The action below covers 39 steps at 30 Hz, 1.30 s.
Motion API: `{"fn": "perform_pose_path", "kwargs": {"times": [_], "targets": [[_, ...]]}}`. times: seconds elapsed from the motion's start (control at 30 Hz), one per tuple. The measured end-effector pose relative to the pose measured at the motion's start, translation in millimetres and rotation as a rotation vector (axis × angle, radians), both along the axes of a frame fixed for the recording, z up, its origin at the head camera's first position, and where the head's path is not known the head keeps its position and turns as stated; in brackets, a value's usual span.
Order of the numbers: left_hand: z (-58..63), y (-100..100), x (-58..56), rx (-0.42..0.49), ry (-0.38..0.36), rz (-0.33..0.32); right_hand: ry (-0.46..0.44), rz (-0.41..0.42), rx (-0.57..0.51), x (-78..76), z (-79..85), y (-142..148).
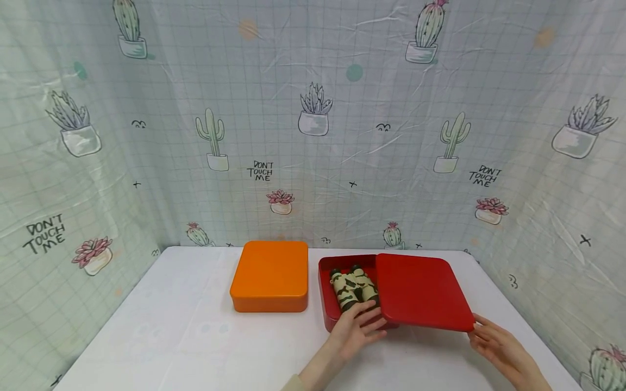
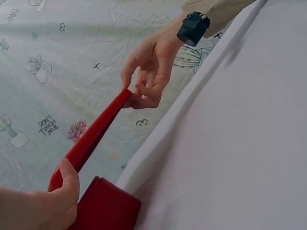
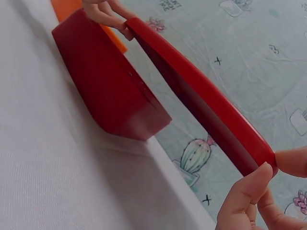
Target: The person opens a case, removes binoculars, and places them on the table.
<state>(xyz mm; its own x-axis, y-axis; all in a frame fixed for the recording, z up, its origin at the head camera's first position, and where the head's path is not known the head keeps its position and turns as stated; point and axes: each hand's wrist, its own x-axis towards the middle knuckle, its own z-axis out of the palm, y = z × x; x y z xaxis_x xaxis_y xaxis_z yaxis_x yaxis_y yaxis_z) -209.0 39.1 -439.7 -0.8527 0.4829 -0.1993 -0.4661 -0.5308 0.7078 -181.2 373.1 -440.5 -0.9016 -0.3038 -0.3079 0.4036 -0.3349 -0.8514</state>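
Note:
A red square lid (image 1: 423,290) is tilted over the right part of a red box (image 1: 329,296), its near edge raised. At the lid's near left corner my left hand (image 1: 353,331) holds the edge, with thumb and fingers spread. My right hand (image 1: 501,347) pinches the near right corner between thumb and fingers, seen closely in the right wrist view. Camouflage-patterned binoculars (image 1: 348,288) lie inside the box, in the part the lid leaves uncovered. The lid (image 2: 98,132) appears edge-on in the left wrist view, partly hiding the left fingers.
An orange square box (image 1: 269,277) stands on the white table (image 1: 195,336), left of the red one. A cactus-print cloth (image 1: 313,65) hangs behind the table and along both sides.

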Motion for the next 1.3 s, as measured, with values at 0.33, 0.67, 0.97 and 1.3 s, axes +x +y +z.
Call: {"fn": "perform_pose_path", "kwargs": {"times": [0.33,0.67,0.97,1.3], "targets": [[-3.3,9.3,1.9,0.079,-0.036,-0.002,-0.017,-0.026,-0.010,-0.3,-2.6,10.5],[-8.9,22.3,2.3,0.124,-0.079,0.001,-0.047,-0.046,0.043,-2.1,-6.9,22.3],[-15.7,35.1,1.6,0.134,-0.111,0.008,-0.062,0.016,-0.039,-3.0,-10.6,36.3],[-13.1,46.9,-1.3,0.114,-0.134,0.029,-0.059,0.062,-0.090,-2.6,-12.7,46.2]]}}
